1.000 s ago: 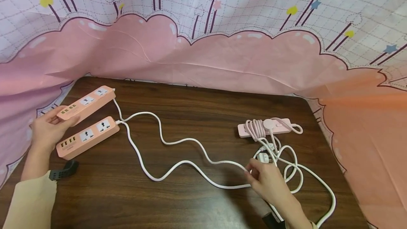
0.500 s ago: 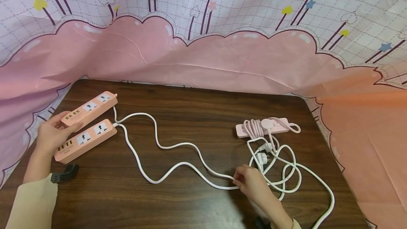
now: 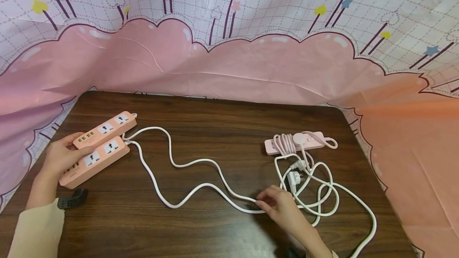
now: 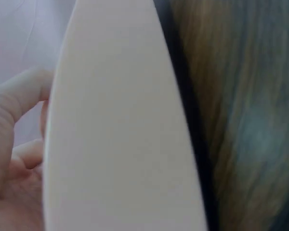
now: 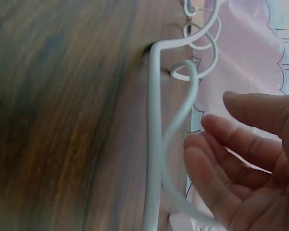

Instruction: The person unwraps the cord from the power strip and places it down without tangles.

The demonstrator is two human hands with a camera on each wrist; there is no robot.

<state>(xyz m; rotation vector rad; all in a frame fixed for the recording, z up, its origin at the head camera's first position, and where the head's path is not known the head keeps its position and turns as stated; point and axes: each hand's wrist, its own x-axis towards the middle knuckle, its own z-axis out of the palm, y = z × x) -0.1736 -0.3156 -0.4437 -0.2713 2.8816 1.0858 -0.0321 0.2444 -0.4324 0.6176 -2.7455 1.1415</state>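
Note:
In the head view, two peach power strips lie side by side at the left. My left hand (image 3: 64,156) grips the USB end of the far power strip (image 3: 104,129), thumb on its near edge. Just in front is the near power strip (image 3: 94,164), partly covered by that hand; its pale side (image 4: 120,115) fills much of the left wrist view. White cables (image 3: 175,206) run from both strips in waves to the right. Over them is my right hand (image 3: 281,208), fingers loosely bent, thumb apart in the right wrist view, nothing between them; a thick cable (image 5: 154,134) passes beside it.
At the right lies a light pink power strip (image 3: 269,147) with its cord wound round it. Near it are white plugs (image 3: 294,179) and a loose tangle of white cable (image 3: 338,206). A pink patterned curtain (image 3: 229,69) hangs behind the dark wooden table (image 3: 215,126).
My left hand has brought the far strip toward me, closer to the near one. My right hand has shifted left and toward me, and the upper cable's right part has come closer to the lower one.

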